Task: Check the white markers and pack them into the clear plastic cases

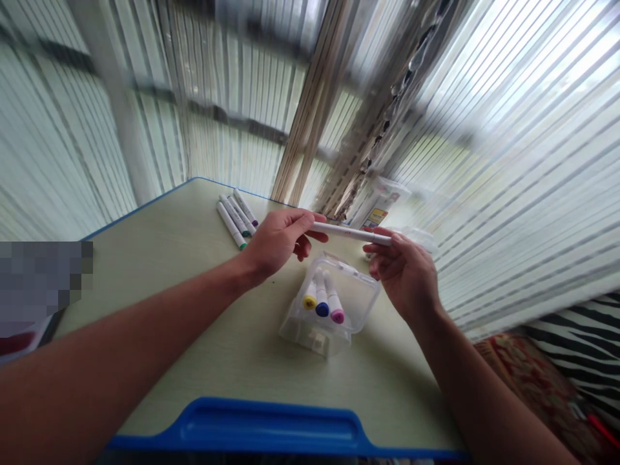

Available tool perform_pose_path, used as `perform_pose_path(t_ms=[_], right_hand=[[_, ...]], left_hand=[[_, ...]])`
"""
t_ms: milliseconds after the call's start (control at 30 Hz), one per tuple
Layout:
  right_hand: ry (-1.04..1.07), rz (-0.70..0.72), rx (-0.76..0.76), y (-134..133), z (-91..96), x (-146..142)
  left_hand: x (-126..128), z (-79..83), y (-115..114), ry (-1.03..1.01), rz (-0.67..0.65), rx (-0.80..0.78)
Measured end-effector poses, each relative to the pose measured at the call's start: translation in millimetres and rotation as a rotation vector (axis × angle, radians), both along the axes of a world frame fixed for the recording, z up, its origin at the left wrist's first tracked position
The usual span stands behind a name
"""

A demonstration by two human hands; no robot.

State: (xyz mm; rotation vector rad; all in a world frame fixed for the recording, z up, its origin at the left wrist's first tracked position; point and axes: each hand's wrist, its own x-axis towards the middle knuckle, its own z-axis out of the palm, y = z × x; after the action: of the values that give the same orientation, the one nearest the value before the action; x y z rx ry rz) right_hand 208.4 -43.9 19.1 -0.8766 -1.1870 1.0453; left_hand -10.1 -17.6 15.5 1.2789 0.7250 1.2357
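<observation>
A white marker pen (346, 231) is held level above the table between my two hands. My left hand (285, 240) pinches its left end between thumb and fingers. At the other end, the fingers of my right hand (409, 268) close round the marker, hiding that tip. Below them stands a clear plastic case (317, 336) with its lid raised. Inside lean three white markers with yellow (309, 302), blue (322, 309) and pink (337, 316) ends. Beyond my left hand lie several white markers (235, 216) with green and purple ends.
The pale table (232, 361) has a blue edge and a blue pen groove (271, 429) at the front. Clear packaging (380, 203) stands at the back right. Striped curtains (232, 123) hang behind the table. Zebra-patterned cloth (581, 342) is at the right.
</observation>
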Motion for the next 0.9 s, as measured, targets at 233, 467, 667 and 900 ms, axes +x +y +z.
perform_pose_path(t_ms=[233,467,667,900], right_hand=[[-0.035,-0.033,0.025,0.1,-1.4,-1.8],[-0.114,-0.086,0.053,1.5,-7.9,-1.0],[-0.102,-0.063,0.045,1.7,-8.3,-1.4],[-0.048,-0.024,0.007,0.9,-3.2,-1.3]], left_hand=[[-0.8,-1.2,-0.3,0.082,0.016,0.061],[-0.6,-4.2,-0.3,0.191,0.007,0.190],[-1.2,-5.8,1.4,0.203,0.005,0.214],[-0.7,-4.3,1.1,0.125,0.009,0.145]])
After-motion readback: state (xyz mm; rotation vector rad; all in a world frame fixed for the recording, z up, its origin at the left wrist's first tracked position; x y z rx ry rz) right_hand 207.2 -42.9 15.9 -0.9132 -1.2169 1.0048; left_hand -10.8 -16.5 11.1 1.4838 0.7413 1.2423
